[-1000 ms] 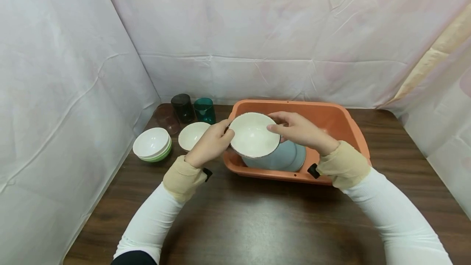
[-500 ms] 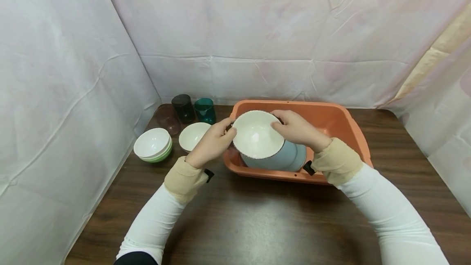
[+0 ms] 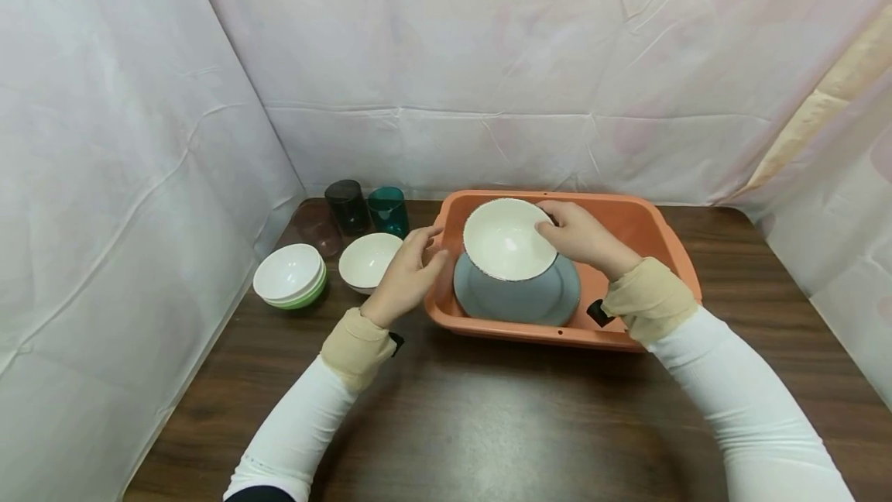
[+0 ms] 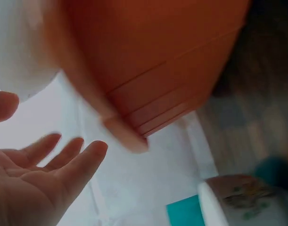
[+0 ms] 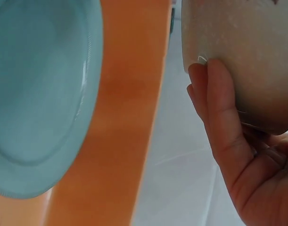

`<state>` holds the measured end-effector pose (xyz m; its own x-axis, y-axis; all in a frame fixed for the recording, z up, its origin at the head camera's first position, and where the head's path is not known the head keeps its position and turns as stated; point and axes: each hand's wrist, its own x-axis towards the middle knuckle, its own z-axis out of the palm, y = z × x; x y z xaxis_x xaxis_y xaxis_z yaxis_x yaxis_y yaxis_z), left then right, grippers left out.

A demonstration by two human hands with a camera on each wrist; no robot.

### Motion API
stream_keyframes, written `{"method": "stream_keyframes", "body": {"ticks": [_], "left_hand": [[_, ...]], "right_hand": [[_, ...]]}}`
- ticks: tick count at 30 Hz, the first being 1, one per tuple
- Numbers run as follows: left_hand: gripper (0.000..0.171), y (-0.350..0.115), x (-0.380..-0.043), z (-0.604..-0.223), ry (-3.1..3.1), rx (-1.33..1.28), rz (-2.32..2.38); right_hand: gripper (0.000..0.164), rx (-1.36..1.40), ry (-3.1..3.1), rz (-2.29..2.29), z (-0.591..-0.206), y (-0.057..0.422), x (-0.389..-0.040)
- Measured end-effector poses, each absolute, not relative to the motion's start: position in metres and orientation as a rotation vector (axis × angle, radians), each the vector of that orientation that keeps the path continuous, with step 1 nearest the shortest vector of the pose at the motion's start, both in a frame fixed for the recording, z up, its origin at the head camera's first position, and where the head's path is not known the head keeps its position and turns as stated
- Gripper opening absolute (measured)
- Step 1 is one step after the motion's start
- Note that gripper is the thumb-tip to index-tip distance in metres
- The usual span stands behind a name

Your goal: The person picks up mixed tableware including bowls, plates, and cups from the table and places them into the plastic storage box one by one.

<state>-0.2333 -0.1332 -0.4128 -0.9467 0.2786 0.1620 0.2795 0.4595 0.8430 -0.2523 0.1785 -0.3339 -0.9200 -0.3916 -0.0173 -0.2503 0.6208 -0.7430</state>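
Note:
A white bowl with a dark rim (image 3: pixel 509 240) is held above the orange basin (image 3: pixel 630 339). My right hand (image 3: pixel 584 238) grips its right side, thumb inside the rim; in the right wrist view, the fingers (image 5: pixel 221 103) curl against the bowl's outer wall. My left hand (image 3: pixel 407 273) is off the bowl, at the basin's left end, with fingers spread and nothing in them. The left wrist view shows its palm (image 4: pixel 35 188) beside the basin's outer wall (image 4: pixel 172 70). A grey-blue plate (image 3: pixel 516 297) lies in the basin under the held bowl.
Left of the basin stands another white bowl (image 3: pixel 368 258). Farther left is a stack of white and green bowls (image 3: pixel 289 276). Behind them are a dark cup (image 3: pixel 347 206), a teal cup (image 3: pixel 389 210) and a clear reddish cup (image 3: pixel 317 229). Cloth walls enclose the table (image 3: pixel 488 424).
My left hand has let go of the bowl and drawn slightly away. My right hand has moved the bowl right and back, over the basin, uncovering more of the plate.

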Motion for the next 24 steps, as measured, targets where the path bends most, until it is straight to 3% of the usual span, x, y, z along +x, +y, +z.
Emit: {"method": "stream_keyframes", "body": {"ticks": [4, 9, 17, 24], "left_hand": [[0.071, -0.143, -0.268, -0.485, -2.658, -0.526, -1.336], [0.077, -0.146, -0.282, -0.523, -2.622, -0.490, -1.212], [0.080, -0.146, -0.278, -0.526, -2.606, -0.394, -1.376], [0.088, -0.142, -0.260, -0.507, -2.638, -0.163, -1.839]], "right_hand": [[0.042, -0.487, 2.643, -1.190, -0.344, 0.186, -0.261], [0.045, -0.509, 2.595, -1.250, -0.365, 0.198, -0.275], [0.049, -0.425, 2.567, -1.193, -0.373, 0.187, -0.279], [0.050, -0.436, 2.596, -1.073, -0.384, 0.179, -0.283]]}}
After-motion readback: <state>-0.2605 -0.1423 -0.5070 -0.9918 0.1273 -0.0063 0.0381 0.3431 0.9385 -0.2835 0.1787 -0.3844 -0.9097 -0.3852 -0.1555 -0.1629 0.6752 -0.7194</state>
